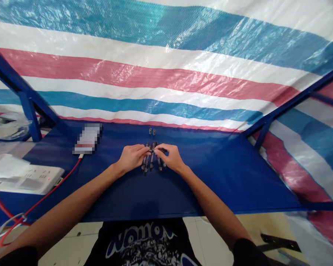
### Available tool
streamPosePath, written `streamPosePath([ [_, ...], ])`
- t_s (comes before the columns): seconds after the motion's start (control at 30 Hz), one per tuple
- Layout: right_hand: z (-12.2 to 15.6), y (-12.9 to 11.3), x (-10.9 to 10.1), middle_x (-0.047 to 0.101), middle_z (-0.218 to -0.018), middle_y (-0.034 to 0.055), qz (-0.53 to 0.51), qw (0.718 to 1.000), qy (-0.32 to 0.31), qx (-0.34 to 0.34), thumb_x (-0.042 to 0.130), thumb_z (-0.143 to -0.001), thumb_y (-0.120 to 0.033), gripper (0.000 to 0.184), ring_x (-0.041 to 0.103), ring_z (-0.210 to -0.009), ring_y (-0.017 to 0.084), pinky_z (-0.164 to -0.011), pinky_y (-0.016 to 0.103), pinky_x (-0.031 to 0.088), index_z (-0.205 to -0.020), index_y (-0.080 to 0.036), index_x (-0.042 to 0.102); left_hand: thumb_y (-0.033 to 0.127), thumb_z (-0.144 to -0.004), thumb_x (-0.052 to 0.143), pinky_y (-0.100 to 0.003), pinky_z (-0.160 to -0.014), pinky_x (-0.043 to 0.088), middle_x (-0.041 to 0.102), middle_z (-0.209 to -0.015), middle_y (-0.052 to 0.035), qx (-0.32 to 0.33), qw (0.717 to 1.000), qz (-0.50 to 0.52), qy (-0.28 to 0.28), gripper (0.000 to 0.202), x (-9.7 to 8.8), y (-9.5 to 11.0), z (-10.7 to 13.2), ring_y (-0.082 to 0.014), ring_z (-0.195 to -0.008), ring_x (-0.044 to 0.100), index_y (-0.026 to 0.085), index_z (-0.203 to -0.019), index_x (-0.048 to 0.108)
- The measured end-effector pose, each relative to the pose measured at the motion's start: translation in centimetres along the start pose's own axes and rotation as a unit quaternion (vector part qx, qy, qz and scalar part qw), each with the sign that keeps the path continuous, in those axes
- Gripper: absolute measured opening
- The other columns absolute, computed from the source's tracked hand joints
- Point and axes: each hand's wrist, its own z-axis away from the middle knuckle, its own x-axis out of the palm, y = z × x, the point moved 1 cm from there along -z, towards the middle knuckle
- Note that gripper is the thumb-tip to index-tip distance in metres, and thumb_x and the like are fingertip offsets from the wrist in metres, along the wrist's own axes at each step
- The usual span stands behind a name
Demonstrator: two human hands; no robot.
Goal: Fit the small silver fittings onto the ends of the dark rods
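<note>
My left hand (134, 156) is closed in a pinch, its thumb and index finger on a small dark metal piece (151, 150). Opposite it, my right hand (171, 156) also pinches, with a slim dark piece (163, 150) showing between its fingers. The fingertips of both hands nearly meet, and I cannot tell whether the two pieces are joined. Beneath the hands, several slim metal rods (151, 162) with dark ends lie side by side, partly hidden by fingers. Two short grey metal cylinders (152, 131) stand just beyond the hands.
All this is on a blue tabletop (227, 177). To the left lie a phone (88, 138) with a red cable (69, 174) and a white power strip (48, 180) partly under clear plastic. Striped sheeting (166, 81) hangs behind, between blue frame bars (283, 99).
</note>
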Motion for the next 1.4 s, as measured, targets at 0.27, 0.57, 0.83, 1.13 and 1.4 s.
streamPosePath([
  [0.27,0.04,0.4,0.22,0.069,-0.08,0.0045,0.023,0.999,-0.041,0.004,0.054,-0.086,-0.028,0.017,0.062,-0.067,0.015,-0.066,0.027,0.05,-0.087,-0.017,0.067,0.031,-0.093,0.048,-0.02,-0.056,0.042,0.067,-0.072,-0.0037,0.013,1.0,0.008,0.007,0.025,-0.14,0.07,-0.09,-0.0112,-0.061,0.06,0.017,-0.085,0.067],
  [0.57,0.1,0.46,0.36,0.067,-0.072,0.0027,0.02,0.999,-0.029,0.015,0.055,-0.082,-0.024,0.015,0.058,-0.062,0.013,-0.062,0.024,0.047,-0.084,-0.016,0.067,0.029,-0.093,0.047,-0.02,-0.055,0.042,0.067,-0.071,-0.0031,0.033,0.999,-0.016,0.015,0.025,-0.25,0.32,-0.25,-0.0106,-0.06,0.06,0.016,-0.084,0.066],
  [0.83,0.0,0.2,0.33,0.068,-0.077,0.0036,0.002,0.999,-0.033,0.024,0.054,-0.086,-0.029,0.019,0.06,-0.067,0.013,-0.065,0.024,0.047,-0.087,-0.016,0.068,0.03,-0.093,0.048,-0.021,-0.057,0.043,0.067,-0.072,-0.0029,0.03,0.999,-0.021,0.007,0.024,-0.31,0.11,-0.21,-0.0105,-0.062,0.06,0.017,-0.085,0.066],
  [1.13,-0.01,0.38,0.49,0.068,-0.077,0.0036,0.025,0.999,-0.022,0.022,0.057,-0.084,-0.026,0.015,0.059,-0.068,0.014,-0.066,0.024,0.046,-0.085,-0.016,0.067,0.03,-0.094,0.048,-0.022,-0.059,0.043,0.067,-0.077,-0.003,0.03,0.999,-0.018,-0.021,0.023,-0.23,0.03,-0.25,-0.0112,-0.066,0.06,0.017,-0.09,0.066],
  [1.4,-0.12,0.4,0.39,0.069,-0.083,0.0045,0.025,0.999,-0.015,0.022,0.059,-0.082,-0.025,0.012,0.061,-0.071,0.014,-0.067,0.025,0.048,-0.087,-0.017,0.067,0.037,-0.096,0.042,-0.021,-0.057,0.041,0.066,-0.075,-0.0028,-0.003,0.998,-0.011,-0.058,0.032,0.16,-0.13,-0.13,-0.0115,-0.067,0.06,0.018,-0.091,0.067],
])
